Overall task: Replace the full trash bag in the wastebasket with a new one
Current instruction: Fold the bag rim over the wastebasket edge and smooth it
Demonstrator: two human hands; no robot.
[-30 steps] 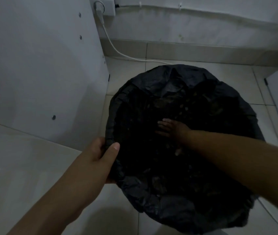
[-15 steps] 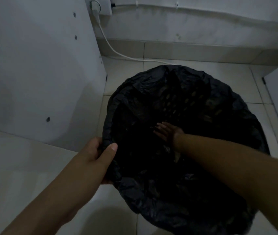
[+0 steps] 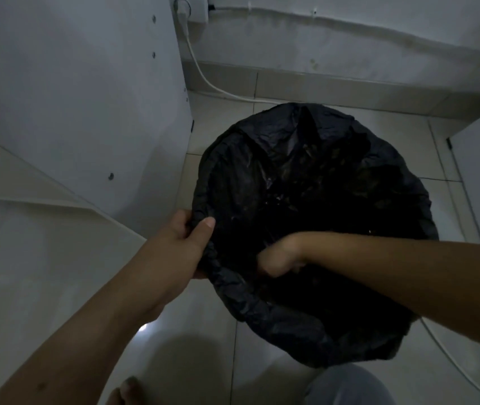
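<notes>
Trash bag (image 3: 314, 182), black, sits in the wastebasket on the tiled floor (image 3: 335, 384), its edge folded over the rim; the basket itself is hidden under the plastic. Looks like the liner-seating step: bag in place, being pressed down inside. Left hand (image 3: 180, 244) is clamped on the near-left rim fold, thumb on top. Right hand (image 3: 276, 258) is down inside the bag, wrist bent, fingers out of sight; grip state unknown. Next, probably: smooth the liner to the walls and tuck the remaining rim evenly.
</notes>
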